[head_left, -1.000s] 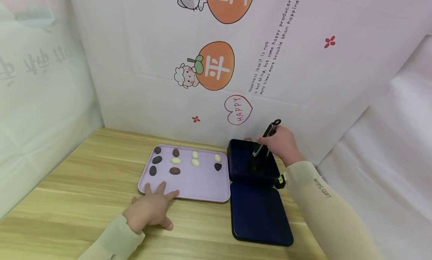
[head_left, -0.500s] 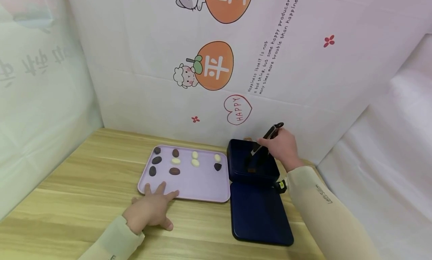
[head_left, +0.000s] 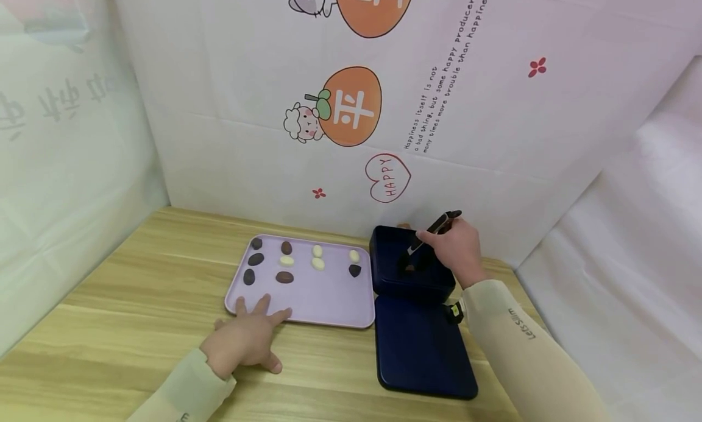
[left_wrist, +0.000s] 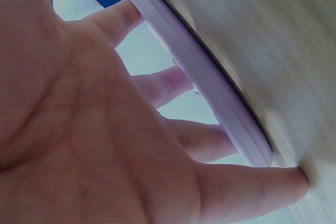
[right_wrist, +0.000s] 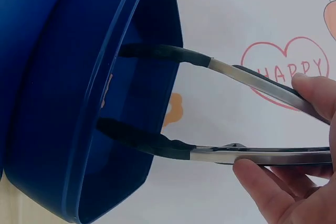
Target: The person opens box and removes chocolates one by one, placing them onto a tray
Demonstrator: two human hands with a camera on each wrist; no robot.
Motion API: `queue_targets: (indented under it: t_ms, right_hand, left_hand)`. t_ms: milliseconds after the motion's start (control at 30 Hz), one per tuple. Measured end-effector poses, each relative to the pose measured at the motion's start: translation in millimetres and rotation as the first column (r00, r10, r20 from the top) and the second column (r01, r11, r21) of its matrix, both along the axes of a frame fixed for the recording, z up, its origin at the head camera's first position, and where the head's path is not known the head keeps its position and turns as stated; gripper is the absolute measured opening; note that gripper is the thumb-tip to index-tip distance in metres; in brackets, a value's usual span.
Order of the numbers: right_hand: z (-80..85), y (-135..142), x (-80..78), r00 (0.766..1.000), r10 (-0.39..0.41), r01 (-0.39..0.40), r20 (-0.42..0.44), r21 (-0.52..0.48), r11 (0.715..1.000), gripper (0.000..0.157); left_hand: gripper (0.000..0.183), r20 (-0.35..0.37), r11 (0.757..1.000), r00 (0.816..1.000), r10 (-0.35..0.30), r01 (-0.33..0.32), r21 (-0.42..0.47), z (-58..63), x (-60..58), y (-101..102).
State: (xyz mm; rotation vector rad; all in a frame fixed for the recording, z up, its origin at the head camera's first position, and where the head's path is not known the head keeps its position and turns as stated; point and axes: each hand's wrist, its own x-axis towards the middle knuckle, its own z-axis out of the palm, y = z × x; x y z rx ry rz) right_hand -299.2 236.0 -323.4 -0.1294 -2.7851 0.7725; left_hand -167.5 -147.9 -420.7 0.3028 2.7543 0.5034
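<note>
In the head view my right hand (head_left: pixel 459 251) grips a pair of tongs (head_left: pixel 419 244) that slants down into a navy box (head_left: pixel 408 288). The right wrist view shows the tongs' black tips (right_wrist: pixel 123 132) spread apart inside the box, a small brown piece (right_wrist: pixel 106 90) lying between them. My left hand (head_left: pixel 244 340) is spread wide, fingertips at the near rim of a lilac tray (head_left: pixel 329 303); its little finger (left_wrist: pixel 252 187) reaches past the tray's corner. Egg-shaped pieces lie in loose columns on the tray, some dark (head_left: pixel 255 259), some brown (head_left: pixel 284 277), some cream (head_left: pixel 318 264).
A navy lid (head_left: pixel 425 349) lies flat in front of the box, close to the tray's right side. Behind stands a white printed backdrop (head_left: pixel 247 166), right along the far edge of the wooden table (head_left: pixel 109 300). White cloth (head_left: pixel 631 239) hangs at the right.
My right hand has come slightly lower and the tongs lean over more, their tips further left in the box. The brown piece now shows by the tips. The left hand has stayed still.
</note>
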Motion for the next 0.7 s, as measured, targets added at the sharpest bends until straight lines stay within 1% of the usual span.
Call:
queue_targets:
  t_ms: [67, 167, 267, 367, 467, 533, 567, 600, 633, 667, 700]
  right_hand:
    - [-1.8, 0.3, 0.0, 1.000, -0.004, 0.004, -0.006, 0.000, 1.000, 0.058]
    - [-5.9, 0.3, 0.1, 1.000, -0.002, 0.002, -0.024, -0.001, 1.000, 0.056]
    - [-11.7, 3.0, -0.9, 0.999, -0.010, 0.009, -0.047, -0.023, 1.000, 0.055]
    - [-17.0, 10.5, -3.1, 0.995, -0.063, 0.057, -0.075, -0.083, 0.995, 0.058]
    - [-18.7, 20.7, -4.4, 0.985, -0.148, 0.129, -0.088, -0.192, 0.973, 0.066]
    - [-18.3, 27.7, -5.0, 0.977, -0.196, 0.165, -0.081, -0.286, 0.944, 0.071]
    - [-17.8, 31.0, -5.0, 0.973, -0.219, 0.182, -0.074, -0.340, 0.922, 0.071]
    - [-17.3, 33.9, -5.1, 0.969, -0.237, 0.192, -0.064, -0.402, 0.895, 0.070]
    - [-16.9, 36.4, -5.5, 0.966, -0.251, 0.197, -0.055, -0.465, 0.863, 0.068]
    - [-16.5, 39.0, -5.7, 0.965, -0.257, 0.194, -0.045, -0.534, 0.823, 0.066]
    - [-15.7, 40.6, -5.6, 0.964, -0.263, 0.185, -0.040, -0.608, 0.772, 0.064]
  left_hand:
    - [0.101, -0.001, 1.000, 1.000, 0.000, 0.000, 0.002, 0.1, 0.1, -0.1]
    - [0.101, -0.001, 1.000, 1.000, 0.001, -0.001, 0.002, 0.4, 0.3, -0.2]
    - [0.102, 0.000, 1.000, 1.000, 0.002, -0.002, 0.002, 0.0, -0.1, -0.1]
    - [0.101, 0.003, 1.000, 1.000, 0.001, -0.001, 0.002, -0.1, 0.0, 0.1]
    - [0.101, 0.006, 1.000, 1.000, 0.000, 0.000, 0.004, 0.1, 0.7, 0.1]
    - [0.101, 0.007, 1.000, 1.000, 0.001, -0.001, 0.004, -0.2, 0.9, 0.2]
    - [0.101, 0.006, 1.000, 1.000, 0.001, -0.002, 0.004, -0.3, 1.0, 0.1]
    - [0.102, 0.003, 1.000, 1.000, 0.002, -0.002, 0.003, -0.3, 1.0, 0.2]
    - [0.102, 0.002, 1.000, 1.000, 0.004, -0.004, 0.002, -0.3, 1.0, 0.2]
    - [0.102, -0.003, 1.000, 1.000, 0.002, -0.002, 0.000, -0.7, 0.9, 0.2]
    - [0.102, -0.007, 1.000, 1.000, 0.001, -0.001, -0.001, -0.9, 0.8, 0.1]
